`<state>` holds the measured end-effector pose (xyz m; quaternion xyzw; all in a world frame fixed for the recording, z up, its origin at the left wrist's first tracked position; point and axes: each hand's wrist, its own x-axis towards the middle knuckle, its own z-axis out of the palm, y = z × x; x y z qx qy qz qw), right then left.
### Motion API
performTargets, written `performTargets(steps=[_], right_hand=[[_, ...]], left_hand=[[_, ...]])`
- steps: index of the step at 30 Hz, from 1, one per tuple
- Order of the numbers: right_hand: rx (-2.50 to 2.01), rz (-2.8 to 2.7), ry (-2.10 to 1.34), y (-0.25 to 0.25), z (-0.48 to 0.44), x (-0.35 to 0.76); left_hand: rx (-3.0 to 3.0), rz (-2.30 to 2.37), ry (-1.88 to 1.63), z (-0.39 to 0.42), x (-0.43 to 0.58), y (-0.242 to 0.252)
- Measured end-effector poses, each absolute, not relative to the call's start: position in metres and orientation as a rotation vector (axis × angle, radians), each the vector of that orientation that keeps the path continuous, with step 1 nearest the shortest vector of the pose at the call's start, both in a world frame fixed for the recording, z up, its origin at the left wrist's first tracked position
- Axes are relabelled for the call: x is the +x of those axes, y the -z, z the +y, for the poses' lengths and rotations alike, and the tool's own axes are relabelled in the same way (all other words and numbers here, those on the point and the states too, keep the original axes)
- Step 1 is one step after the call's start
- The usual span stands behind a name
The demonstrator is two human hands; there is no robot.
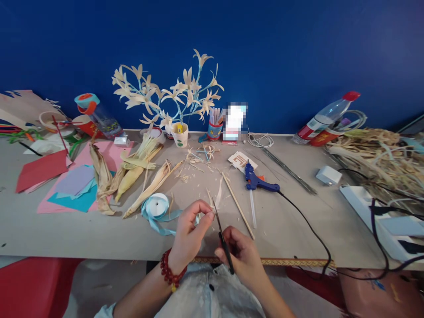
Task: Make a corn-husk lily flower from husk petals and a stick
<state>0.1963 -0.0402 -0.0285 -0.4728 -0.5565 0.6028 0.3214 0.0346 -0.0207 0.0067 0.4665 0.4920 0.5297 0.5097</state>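
Observation:
My left hand [190,232], with a red bead bracelet at the wrist, pinches a thin pale strip of corn husk [215,198] between thumb and fingers above the table's front edge. My right hand [243,256] is closed round the handles of black scissors [223,238], whose blades point up at the husk strip just beside my left fingertips. A roll of light blue ribbon [157,206] lies just left of my left hand. A thin wooden stick [237,205] lies to the right of the husk strip.
Dried corn husks [132,174] and coloured paper sheets [71,183] lie at the left. A blue glue gun [256,181] with a black cord sits at centre right. A cup holding husk flowers [180,134] stands at the back. A husk pile [377,157] and power strip [374,212] lie right.

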Motion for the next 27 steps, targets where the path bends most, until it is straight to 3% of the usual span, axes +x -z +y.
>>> performTargets(steps=[27], right_hand=[[-1.286,-1.419,-1.649,0.0247,-0.0407,0.1969]], left_hand=[[1.124,1.19,-1.268,-0.0224,0.0339,-0.0111]])
